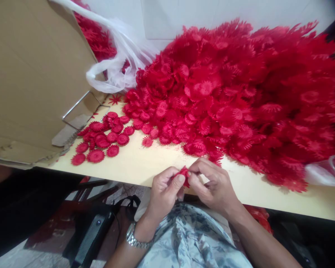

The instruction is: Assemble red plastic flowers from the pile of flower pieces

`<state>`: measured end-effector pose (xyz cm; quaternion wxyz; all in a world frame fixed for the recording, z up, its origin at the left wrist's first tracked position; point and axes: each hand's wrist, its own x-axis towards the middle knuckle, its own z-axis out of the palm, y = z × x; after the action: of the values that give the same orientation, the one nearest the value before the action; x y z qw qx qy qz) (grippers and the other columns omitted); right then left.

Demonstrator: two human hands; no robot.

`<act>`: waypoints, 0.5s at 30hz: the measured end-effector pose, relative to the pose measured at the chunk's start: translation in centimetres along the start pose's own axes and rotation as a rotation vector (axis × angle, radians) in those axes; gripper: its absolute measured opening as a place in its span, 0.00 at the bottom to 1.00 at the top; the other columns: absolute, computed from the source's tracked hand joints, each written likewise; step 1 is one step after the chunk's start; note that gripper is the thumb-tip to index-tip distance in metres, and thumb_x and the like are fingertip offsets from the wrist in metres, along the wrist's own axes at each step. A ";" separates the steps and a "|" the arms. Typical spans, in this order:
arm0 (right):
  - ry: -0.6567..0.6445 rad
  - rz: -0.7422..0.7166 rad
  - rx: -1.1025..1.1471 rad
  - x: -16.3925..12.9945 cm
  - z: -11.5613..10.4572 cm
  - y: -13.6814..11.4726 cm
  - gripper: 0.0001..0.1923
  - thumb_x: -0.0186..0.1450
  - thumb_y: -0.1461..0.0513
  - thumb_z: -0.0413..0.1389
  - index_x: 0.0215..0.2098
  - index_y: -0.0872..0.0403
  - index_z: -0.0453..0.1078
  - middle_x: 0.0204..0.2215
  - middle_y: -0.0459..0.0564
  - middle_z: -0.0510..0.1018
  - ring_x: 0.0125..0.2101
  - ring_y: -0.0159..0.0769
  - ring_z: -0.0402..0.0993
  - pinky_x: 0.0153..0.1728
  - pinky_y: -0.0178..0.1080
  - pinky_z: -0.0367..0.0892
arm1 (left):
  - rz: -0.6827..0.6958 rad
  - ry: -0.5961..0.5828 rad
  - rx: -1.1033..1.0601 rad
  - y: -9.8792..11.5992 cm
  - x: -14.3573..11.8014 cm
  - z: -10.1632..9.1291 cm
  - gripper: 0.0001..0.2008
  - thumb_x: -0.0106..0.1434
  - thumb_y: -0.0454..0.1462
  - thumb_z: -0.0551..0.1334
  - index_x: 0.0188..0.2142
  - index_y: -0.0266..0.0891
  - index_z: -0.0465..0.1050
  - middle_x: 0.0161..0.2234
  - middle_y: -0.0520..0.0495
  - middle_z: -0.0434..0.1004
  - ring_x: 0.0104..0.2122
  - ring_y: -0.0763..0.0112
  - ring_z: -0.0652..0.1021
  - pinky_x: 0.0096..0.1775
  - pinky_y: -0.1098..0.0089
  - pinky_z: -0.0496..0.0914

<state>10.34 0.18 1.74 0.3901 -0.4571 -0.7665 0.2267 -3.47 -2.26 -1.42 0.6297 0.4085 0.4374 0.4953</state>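
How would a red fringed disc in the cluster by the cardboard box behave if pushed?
The red disc lies flat, so it would probably slide rather than roll. Its toothed edge looks apt to catch on neighbouring discs. Being small, it's likely light.

Pale yellow tabletop (139, 163), white wall (173, 18).

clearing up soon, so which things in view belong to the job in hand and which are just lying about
Seem to belong:
red piece, held by left hand and right hand
red heap
loose red discs

Seem just lying about:
cardboard box
white plastic bag
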 end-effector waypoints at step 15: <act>0.234 -0.016 -0.766 1.8 -3.0 5.4 0.10 0.64 0.59 0.51 0.34 0.56 0.72 0.29 0.53 0.76 0.32 0.40 0.71 0.33 0.40 0.66 | -0.080 0.141 -0.132 1.1 0.2 0.6 0.09 0.57 0.40 0.63 0.27 0.36 0.70 0.15 0.54 0.70 0.14 0.77 0.69 0.18 0.77 0.64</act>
<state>15.12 4.39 0.42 0.2780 -0.5860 -0.7495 -0.1321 -3.11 -1.88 -0.27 0.6421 0.3124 0.4632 0.5249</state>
